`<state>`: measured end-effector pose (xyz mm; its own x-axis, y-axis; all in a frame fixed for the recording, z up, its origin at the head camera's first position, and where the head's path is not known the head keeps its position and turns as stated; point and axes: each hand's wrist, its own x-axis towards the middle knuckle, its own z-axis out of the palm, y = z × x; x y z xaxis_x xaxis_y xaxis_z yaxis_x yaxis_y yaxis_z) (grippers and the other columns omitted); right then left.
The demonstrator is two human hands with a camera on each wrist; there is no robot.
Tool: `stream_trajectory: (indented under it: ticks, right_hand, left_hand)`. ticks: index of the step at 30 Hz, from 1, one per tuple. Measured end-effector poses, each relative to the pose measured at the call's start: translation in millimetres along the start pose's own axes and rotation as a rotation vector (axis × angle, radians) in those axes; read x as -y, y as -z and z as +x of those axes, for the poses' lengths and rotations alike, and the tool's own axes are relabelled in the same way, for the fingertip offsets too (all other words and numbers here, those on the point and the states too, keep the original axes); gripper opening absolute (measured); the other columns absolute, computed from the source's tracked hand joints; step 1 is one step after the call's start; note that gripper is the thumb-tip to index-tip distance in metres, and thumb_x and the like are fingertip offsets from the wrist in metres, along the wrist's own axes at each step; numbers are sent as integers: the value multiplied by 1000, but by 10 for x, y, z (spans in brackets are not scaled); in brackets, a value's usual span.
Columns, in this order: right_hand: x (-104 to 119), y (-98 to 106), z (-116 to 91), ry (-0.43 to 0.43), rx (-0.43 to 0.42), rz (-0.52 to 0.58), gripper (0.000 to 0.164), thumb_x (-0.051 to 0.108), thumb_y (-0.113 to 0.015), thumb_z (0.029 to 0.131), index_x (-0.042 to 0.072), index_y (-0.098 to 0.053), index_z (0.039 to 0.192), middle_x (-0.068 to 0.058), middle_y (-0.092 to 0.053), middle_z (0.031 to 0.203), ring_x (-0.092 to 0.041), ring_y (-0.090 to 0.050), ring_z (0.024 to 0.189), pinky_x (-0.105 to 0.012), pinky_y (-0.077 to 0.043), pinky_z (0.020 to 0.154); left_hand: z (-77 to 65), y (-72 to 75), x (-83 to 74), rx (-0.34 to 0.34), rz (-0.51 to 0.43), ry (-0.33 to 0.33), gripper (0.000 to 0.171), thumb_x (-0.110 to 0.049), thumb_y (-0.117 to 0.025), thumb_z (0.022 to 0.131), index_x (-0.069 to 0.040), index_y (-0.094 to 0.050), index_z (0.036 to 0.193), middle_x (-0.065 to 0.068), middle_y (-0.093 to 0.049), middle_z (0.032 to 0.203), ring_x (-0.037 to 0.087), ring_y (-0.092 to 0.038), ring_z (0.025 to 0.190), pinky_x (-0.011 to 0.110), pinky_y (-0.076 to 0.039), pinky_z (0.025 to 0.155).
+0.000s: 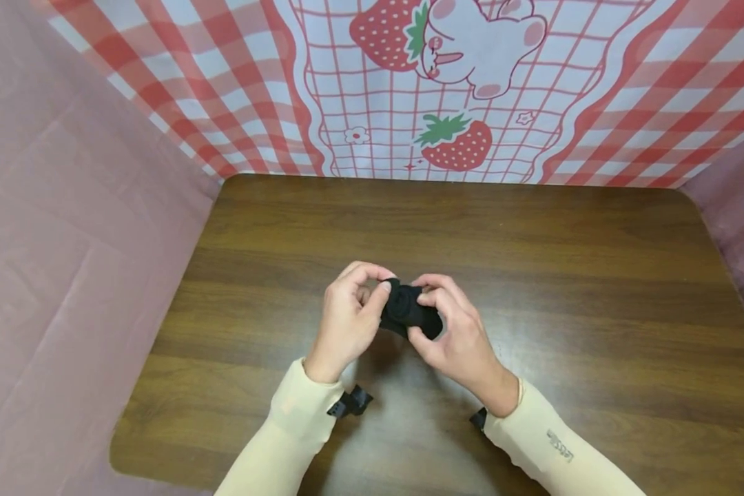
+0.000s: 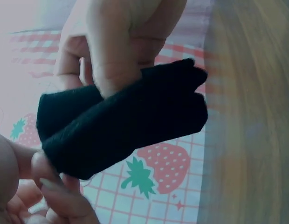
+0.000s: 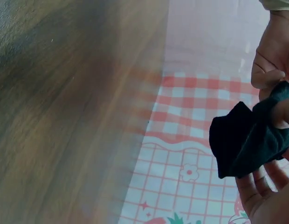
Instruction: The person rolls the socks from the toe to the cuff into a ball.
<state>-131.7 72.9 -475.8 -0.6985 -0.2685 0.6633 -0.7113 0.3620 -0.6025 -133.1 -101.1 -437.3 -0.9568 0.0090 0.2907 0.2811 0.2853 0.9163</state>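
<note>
Both hands hold a rolled black cloth [image 1: 404, 303], soft and sock-like, above the wooden table. Its coiled end faces up in the head view, with a looser flap at the lower right. My left hand [image 1: 352, 313] pinches the upper left edge between thumb and forefinger. On the other side, my right hand [image 1: 455, 327] grips the roll, thumb at the near side and fingers over the far side. The left wrist view shows the black cloth [image 2: 126, 116] as a layered tube. From the right wrist, the black cloth [image 3: 249, 140] appears bunched, its loose end spread out.
The brown wooden table [image 1: 273, 241] lies under the hands. A red-and-white checked cloth with strawberries [image 1: 459, 145] hangs along its far edge. Pink fabric [image 1: 87, 241] borders the left side. Dark wrist mounts [image 1: 350, 401] sit at the cream sleeves [image 1: 285, 441].
</note>
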Motion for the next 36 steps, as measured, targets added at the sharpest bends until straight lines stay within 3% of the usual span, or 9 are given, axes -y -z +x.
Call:
stream_trajectory:
  ticks: [4,7,13,21,29,36]
  right_hand:
    - [-20,7,9,24,18,61,21,-1,-69,71,0,-57,89,-15,-65,120,-30,-61,98,-33,-45,84]
    - [-27,11,1,22,26,91,21,0,-69,71,0,-59,89,-15,-67,120,-28,-61,95,-30,-46,79]
    - [-28,33,-16,-46,57,161,24,-2,-74,71,2,-59,90,-13,-68,116,-23,-60,96,-23,-48,79]
    - [-30,45,-14,-137,67,312,33,-11,-77,68,3,-55,87,-16,-68,117,-18,-63,97,-25,-48,74]
    - [-9,56,-14,-252,21,448,38,-19,-78,65,-1,-52,87,-16,-68,110,-15,-64,89,-24,-50,70]
    - [-28,94,-10,-373,-74,544,38,-22,-74,64,-8,-45,84,-5,-67,110,-14,-65,84,-22,-50,65]
  left_hand:
    - [27,54,6,28,29,-49,10,2,-67,89,-4,-73,94,4,-56,71,11,-40,45,25,-32,41]
    - [40,79,7,31,42,-76,12,3,-69,88,-5,-76,94,0,-62,74,10,-42,46,25,-33,42]
    - [42,99,19,43,25,-100,16,5,-70,86,-5,-77,95,2,-67,82,12,-49,53,24,-39,48]
    - [33,75,38,66,-22,-113,15,6,-69,88,-2,-76,97,4,-67,84,14,-61,66,27,-51,60]
    - [24,41,-1,62,-20,-76,11,2,-69,90,-1,-75,99,6,-69,88,12,-65,71,28,-53,64]
    - [-5,23,-24,119,-99,46,13,-4,-70,89,2,-72,101,8,-68,82,15,-63,67,28,-51,62]
